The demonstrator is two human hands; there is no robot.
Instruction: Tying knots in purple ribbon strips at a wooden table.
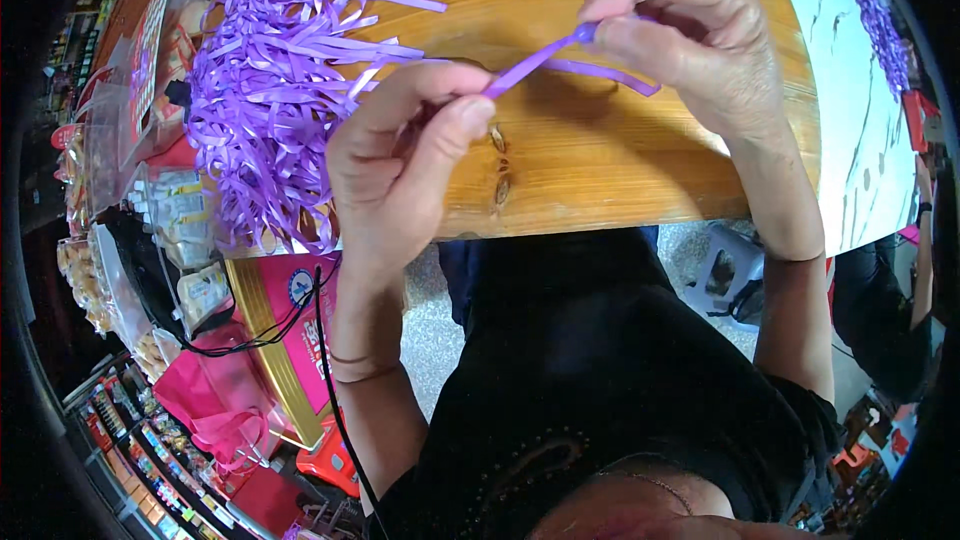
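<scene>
A purple ribbon (530, 66) stretches between my two hands above the wooden table. My left hand (410, 145) pinches one end between thumb and forefinger. At a small knot or loop (585, 33) in the same ribbon, my right hand (690, 45) has its thumb and fingers closed. A loose tail (615, 75) hangs off to the right below the right thumb. Beside my left hand lies a big heap of purple ribbon strips (265, 100), many of them curled and tangled. My right fingertips partly hide the knot.
Under my hands is the wooden table (600, 180). A white marbled table (850, 140) adjoins at right, bearing another purple ribbon pile (880, 30). Packaged goods (180, 210) crowd the left edge. A black cable (325, 360) hangs near my left arm. A grey stool (725, 265) stands below.
</scene>
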